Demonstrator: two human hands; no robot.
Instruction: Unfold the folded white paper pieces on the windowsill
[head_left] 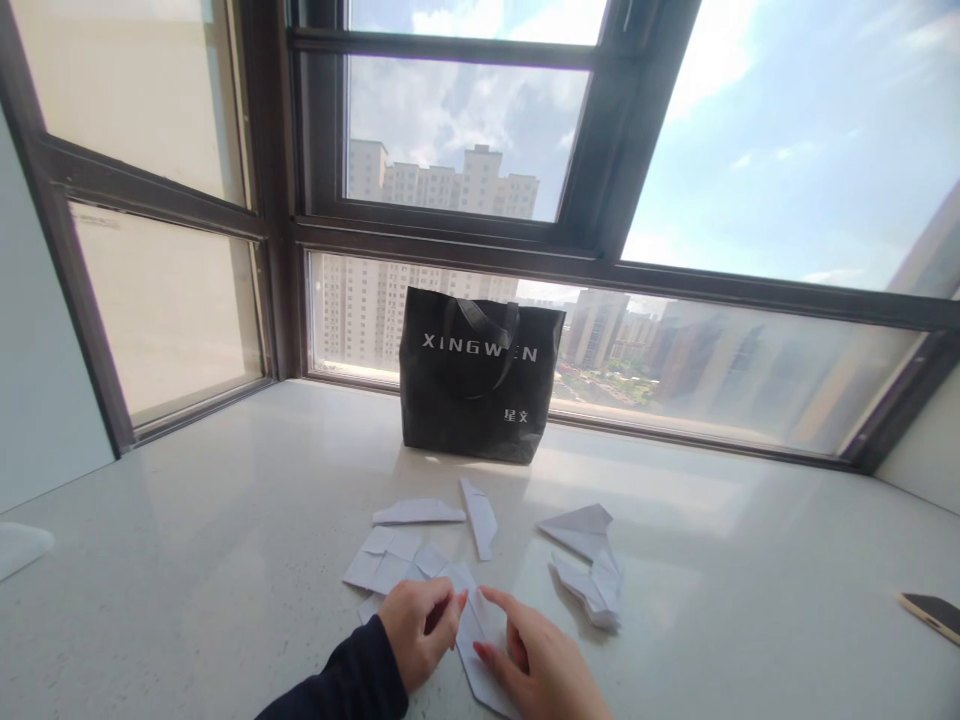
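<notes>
My left hand [420,628] and my right hand [536,655] meet over a folded white paper [480,672] lying on the pale stone sill [225,560]. The left fingers are curled and pinch the paper's upper edge. The right fingers press down on the paper beside them. Several other folded white papers lie just beyond: a flat one [386,562] to the left, two narrow ones [418,513] [480,517] further back, and a small pile [589,575] to the right.
A black paper bag [480,375] with white lettering stands against the window at the back. A phone [934,612] lies at the sill's right edge. A pale object [19,547] pokes in at the far left. Window frames wall the sill on three sides.
</notes>
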